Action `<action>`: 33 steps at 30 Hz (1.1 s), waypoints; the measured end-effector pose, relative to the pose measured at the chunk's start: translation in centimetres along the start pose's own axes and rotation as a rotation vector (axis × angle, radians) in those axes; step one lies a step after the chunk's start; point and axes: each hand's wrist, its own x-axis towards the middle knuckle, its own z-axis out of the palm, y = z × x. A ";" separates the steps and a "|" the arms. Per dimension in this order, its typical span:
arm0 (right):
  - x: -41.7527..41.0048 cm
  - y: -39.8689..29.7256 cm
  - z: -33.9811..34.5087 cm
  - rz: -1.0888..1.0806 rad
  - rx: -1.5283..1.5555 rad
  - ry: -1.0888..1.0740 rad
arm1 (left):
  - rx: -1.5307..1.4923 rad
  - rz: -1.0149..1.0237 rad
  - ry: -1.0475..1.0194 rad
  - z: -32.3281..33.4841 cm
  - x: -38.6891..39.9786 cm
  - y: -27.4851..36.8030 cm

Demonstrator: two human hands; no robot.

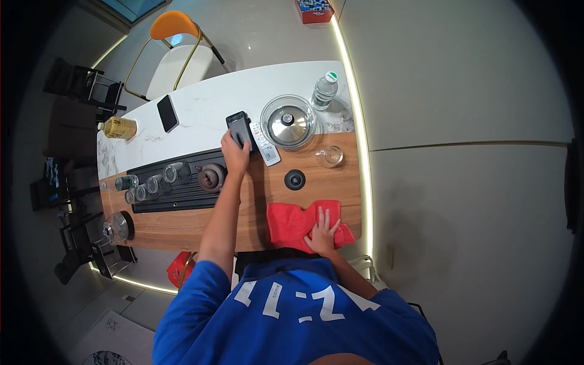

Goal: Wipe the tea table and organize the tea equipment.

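Observation:
My left hand (236, 155) reaches across the table and grips a black phone-like device (240, 127), fingers along its left side and thumb at its right. A white remote control (266, 145) with a small display lies just to the right of that device. My right hand (323, 235) rests with spread fingers on a crumpled red cloth (287, 221) near the table's front edge. Beyond the cloth sits a round black lid-like disc (294, 179). Left of my left forearm, a brown clay teapot (211, 178) stands on the black slatted tea tray (178, 204).
Several glass cups (157, 183) stand on the tray's left half. Further back are a glass pot with a lid (288, 120), a water bottle (325, 91), a black smartphone (168, 113) and a yellow drink bottle (119, 127). A glass mug (332, 156) is near the right edge, a glass kettle (117, 227) front left.

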 end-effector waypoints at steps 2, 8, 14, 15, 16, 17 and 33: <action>0.4 -0.6 0.4 -0.041 -0.008 -0.028 | 0.045 -0.350 -0.234 1.5 2.9 -0.8; 0.7 -0.9 0.2 0.025 0.007 -0.136 | 0.167 -0.581 -0.461 3.3 6.2 -1.2; 0.6 -0.8 0.8 0.004 0.000 -0.050 | 0.206 -0.596 -0.472 3.0 7.4 -0.8; 0.7 -0.8 0.8 0.002 0.000 -0.049 | 0.223 -0.586 -0.439 3.0 7.8 -1.3; 0.7 -0.9 0.8 -0.007 0.002 -0.040 | 0.222 -0.585 -0.438 3.0 8.4 -1.8; 0.7 -0.9 0.8 -0.015 0.003 -0.030 | 0.225 -0.585 -0.405 2.9 9.2 -2.4; 0.5 -0.7 1.0 -0.038 0.018 0.005 | 0.209 -0.191 -0.487 -0.7 16.8 -18.5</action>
